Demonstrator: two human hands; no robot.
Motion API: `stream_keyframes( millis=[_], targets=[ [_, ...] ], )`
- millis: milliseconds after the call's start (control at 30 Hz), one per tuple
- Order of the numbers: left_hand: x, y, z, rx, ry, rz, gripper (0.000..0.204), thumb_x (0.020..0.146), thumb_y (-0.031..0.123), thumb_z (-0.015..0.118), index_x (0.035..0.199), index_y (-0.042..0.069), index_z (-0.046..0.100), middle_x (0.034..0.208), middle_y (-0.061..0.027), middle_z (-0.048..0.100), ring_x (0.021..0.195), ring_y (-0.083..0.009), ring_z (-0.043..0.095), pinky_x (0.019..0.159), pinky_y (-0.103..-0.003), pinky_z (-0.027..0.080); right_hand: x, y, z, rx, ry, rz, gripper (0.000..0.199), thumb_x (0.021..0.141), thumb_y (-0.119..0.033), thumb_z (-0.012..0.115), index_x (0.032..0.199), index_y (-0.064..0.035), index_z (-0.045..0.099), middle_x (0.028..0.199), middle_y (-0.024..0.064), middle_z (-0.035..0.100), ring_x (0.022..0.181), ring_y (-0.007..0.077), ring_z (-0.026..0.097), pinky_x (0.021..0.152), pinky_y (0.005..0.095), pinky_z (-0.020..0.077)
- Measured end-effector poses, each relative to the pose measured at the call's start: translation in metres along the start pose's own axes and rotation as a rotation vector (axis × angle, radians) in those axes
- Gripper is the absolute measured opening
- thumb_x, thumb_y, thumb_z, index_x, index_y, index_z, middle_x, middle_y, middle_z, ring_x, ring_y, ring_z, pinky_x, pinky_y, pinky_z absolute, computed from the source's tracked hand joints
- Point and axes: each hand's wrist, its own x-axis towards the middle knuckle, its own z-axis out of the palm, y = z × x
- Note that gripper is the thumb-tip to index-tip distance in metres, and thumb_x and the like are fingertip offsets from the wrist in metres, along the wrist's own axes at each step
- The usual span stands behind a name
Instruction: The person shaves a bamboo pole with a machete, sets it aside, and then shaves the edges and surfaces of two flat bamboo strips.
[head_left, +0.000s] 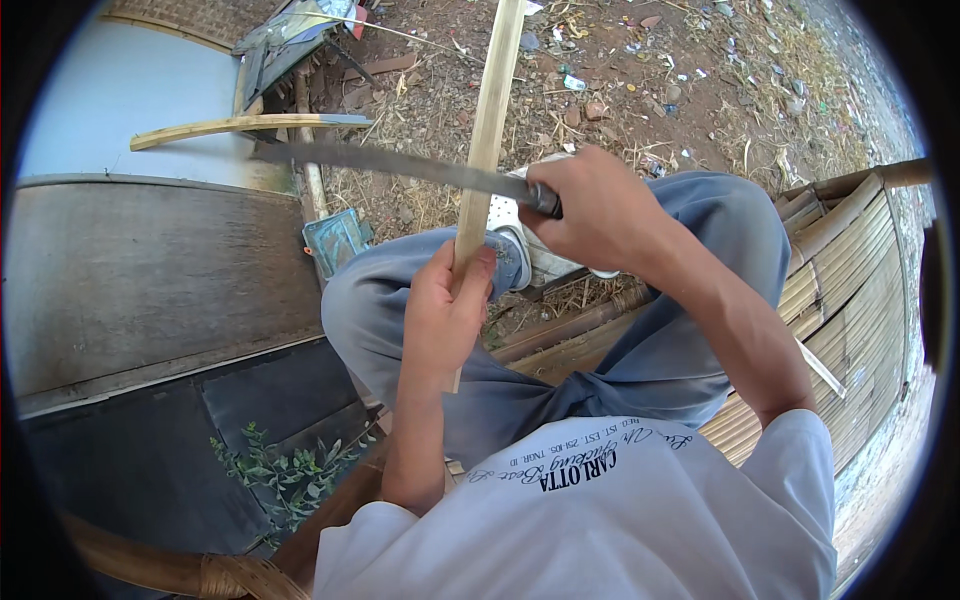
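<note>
White shirt (pixel 570 525) nearest, left fingers (pixel 483 262) wrap a wooden strip (pixel 492 105) low down, right fingers (pixel 546 173) a knife (pixel 405 162).

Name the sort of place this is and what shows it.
Most likely an outdoor yard, judging by the litter-strewn dirt ground, the slatted bamboo platform and the leafy plant growing at the lower left.

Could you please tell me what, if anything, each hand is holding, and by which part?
The left hand grips the pale strip toward its near end; the right hand holds the long-bladed knife by its dark handle.
</note>
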Motion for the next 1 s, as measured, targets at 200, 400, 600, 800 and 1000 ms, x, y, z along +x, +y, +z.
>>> stream_keyframes(
  millis=[200,400,600,800,1000],
  targets=[
    [0.008,-0.005,-0.007,0.122,0.113,0.136,0.020,0.093,0.016,0.057,0.099,-0.003,0.058,0.078,-0.0022,0.062,0.062,-0.0089,0.052,0.058,-0.026,0.044,0.004,-0.012,0.024,-0.189,-0.225,-0.059,0.023,0.074,-0.022,0.063,0.082,-0.0009,0.068,0.073,0.0216,0.065,0.070,0.0384,0.065,0.068,0.0455,0.0532],
    [0.003,0.006,0.000,0.301,0.163,0.202,0.020,0.088,0.012,0.060,0.097,-0.006,0.059,0.073,-0.0114,0.064,0.061,-0.0136,0.056,0.060,-0.031,0.046,0.006,-0.013,0.031,-0.215,-0.186,-0.057,0.023,0.070,-0.020,0.064,0.081,-0.0003,0.067,0.072,0.0213,0.066,0.070,0.0382,0.066,0.067,0.0453,0.0535],
    [-0.010,0.013,0.006,0.448,0.263,0.202,0.019,0.088,0.013,0.060,0.095,-0.004,0.060,0.070,-0.0190,0.063,0.060,-0.0254,0.063,0.060,-0.035,0.047,0.006,-0.010,0.042,-0.275,-0.133,-0.099,0.022,0.068,-0.017,0.064,0.079,0.0017,0.067,0.071,0.0216,0.065,0.068,0.0378,0.066,0.063,0.0451,0.0534],
    [-0.009,0.005,-0.001,0.533,0.339,0.408,0.021,0.091,0.018,0.059,0.091,-0.004,0.059,0.065,-0.0193,0.060,0.055,-0.0336,0.060,0.053,-0.038,0.045,0.015,-0.005,0.053,-0.298,-0.054,-0.121,0.025,0.069,-0.024,0.068,0.080,-0.0025,0.062,0.068,0.0189,0.064,0.065,0.0378,0.063,0.061,0.0454,0.0511],
    [-0.065,-0.010,0.006,0.509,0.208,0.158,0.029,0.092,0.022,0.059,0.078,-0.001,0.051,0.056,-0.0191,0.052,0.047,-0.0276,0.053,0.045,-0.037,0.038,0.070,0.052,-0.033,-0.277,0.370,0.320,0.025,0.079,-0.023,0.059,0.071,0.0003,0.063,0.063,0.0219,0.060,0.061,0.0372,0.062,0.059,0.0463,0.0474]
  ],
)
